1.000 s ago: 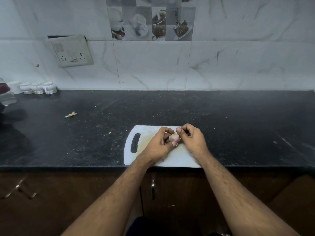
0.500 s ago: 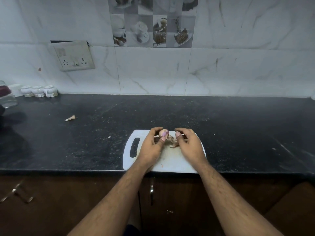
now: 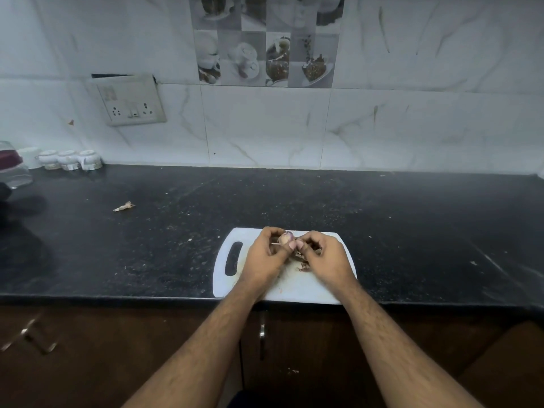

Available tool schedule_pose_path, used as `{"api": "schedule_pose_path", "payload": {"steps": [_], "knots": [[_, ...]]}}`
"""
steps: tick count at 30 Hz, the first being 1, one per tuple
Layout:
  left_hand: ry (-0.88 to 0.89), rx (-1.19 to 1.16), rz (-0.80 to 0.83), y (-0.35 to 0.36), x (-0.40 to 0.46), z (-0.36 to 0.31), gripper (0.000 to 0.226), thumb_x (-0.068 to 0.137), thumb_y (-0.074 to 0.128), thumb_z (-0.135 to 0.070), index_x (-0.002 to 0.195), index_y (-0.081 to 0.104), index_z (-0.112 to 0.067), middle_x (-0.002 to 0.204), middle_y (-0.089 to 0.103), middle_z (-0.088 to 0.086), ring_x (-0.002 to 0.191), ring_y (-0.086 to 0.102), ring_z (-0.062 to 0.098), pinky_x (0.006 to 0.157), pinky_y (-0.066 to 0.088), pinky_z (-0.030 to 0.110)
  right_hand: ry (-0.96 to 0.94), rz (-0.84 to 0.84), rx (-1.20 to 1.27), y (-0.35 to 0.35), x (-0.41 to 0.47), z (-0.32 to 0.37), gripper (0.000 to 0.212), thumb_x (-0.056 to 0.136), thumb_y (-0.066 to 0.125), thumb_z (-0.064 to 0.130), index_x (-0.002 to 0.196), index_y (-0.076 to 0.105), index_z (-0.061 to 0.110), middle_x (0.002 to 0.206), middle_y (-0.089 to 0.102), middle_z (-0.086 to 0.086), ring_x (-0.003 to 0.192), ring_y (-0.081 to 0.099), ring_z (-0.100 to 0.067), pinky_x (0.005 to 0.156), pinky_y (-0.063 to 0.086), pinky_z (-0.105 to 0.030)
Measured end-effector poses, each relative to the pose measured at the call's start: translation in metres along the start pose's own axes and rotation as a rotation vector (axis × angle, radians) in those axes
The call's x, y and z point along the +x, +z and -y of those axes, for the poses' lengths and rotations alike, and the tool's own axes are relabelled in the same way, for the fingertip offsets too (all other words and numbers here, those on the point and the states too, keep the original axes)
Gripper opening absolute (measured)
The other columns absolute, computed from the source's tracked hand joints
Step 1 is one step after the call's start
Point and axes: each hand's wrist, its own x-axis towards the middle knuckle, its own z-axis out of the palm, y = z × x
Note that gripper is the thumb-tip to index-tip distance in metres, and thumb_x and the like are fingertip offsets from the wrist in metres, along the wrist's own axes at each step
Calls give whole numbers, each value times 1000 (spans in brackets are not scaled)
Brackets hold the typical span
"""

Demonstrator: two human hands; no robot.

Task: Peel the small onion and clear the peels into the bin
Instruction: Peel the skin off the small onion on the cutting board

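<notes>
A small pale onion (image 3: 286, 237) with a purple tinge is held just above a white cutting board (image 3: 297, 287) at the counter's front edge. My left hand (image 3: 266, 256) grips the onion between thumb and curled fingers. My right hand (image 3: 323, 256) sits close against it on the right, its fingertips pinching at the onion's skin. Brown loose peels (image 3: 303, 265) lie on the board under and between my hands. No bin is in view.
The black stone counter (image 3: 412, 231) runs left to right, speckled with crumbs. A stray peel (image 3: 123, 206) lies at the left. Small white cups (image 3: 69, 159) and a clear container (image 3: 13, 169) stand at the back left. Dark cabinet doors with a handle (image 3: 262, 334) are below.
My hands drew apart half a second ago and peel dropped onto the board. They are together again on the onion, which shows more pale flesh.
</notes>
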Motion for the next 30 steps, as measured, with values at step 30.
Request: {"api": "schedule_pose_path", "payload": {"steps": [30], "knots": [[-43, -212, -8, -2, -9, -10, 23, 93, 77, -6, 110, 63, -10, 104, 80, 10, 107, 75, 36, 105, 54, 60, -70, -44, 6, -1, -6, 7, 7, 98, 69, 19, 92, 71, 18, 68, 72, -1, 56, 65, -10, 62, 61, -34]]}}
